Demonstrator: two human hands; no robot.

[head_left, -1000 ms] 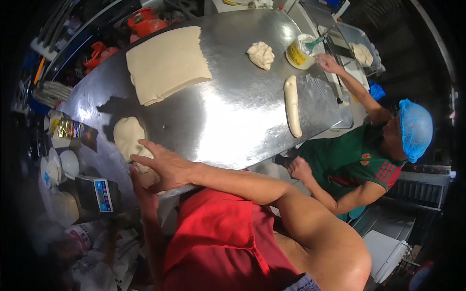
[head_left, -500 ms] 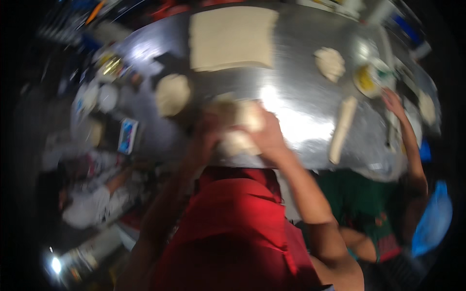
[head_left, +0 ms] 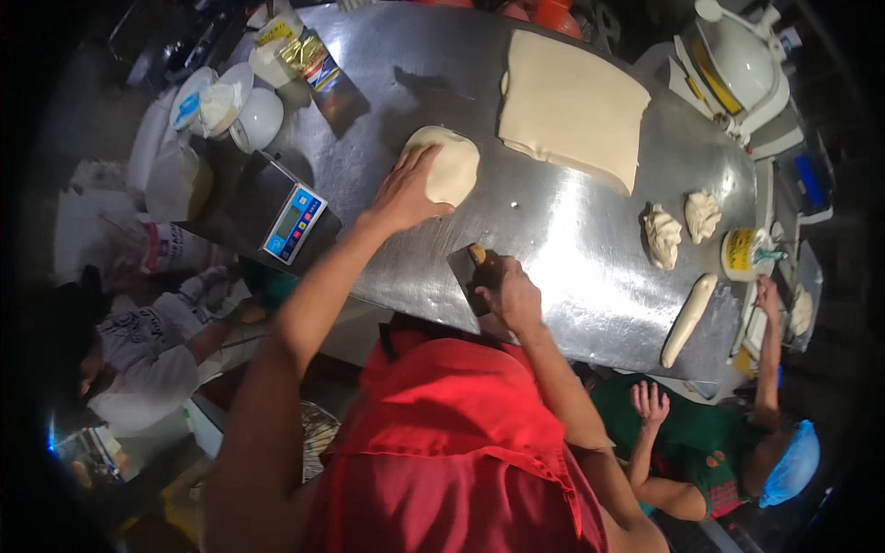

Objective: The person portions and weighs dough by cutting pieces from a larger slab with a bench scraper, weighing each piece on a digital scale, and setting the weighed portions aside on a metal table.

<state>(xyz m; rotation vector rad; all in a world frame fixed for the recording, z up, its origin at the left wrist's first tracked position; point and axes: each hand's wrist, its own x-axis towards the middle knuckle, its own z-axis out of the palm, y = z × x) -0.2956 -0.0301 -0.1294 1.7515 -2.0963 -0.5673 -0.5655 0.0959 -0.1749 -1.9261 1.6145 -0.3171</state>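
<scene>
My left hand (head_left: 410, 191) rests on a pale disc of dough (head_left: 454, 161), its fingers spread over the left part. Below it to the right, near the table's front edge, my right hand (head_left: 507, 290) is closed on the handle of a metal scraper (head_left: 466, 281). A large rectangular sheet of dough (head_left: 572, 111) lies farther back. On the right sit two crumpled dough lumps (head_left: 664, 235) and a long dough roll (head_left: 689, 321). A digital scale (head_left: 293, 221) stands to the left of my left arm.
The steel table (head_left: 590, 276) curves around me. Bowls (head_left: 260, 120) and packets stand at back left, a tub (head_left: 737, 253) at right. A co-worker in a blue hair cap (head_left: 793, 461) is at lower right, one hand near the tub; another person (head_left: 138, 350) is at lower left.
The view has swung. My hands, earlier together on dough, have separated: the left onto the disc, the right onto the scraper. A second crumpled lump now lies beside the first.
</scene>
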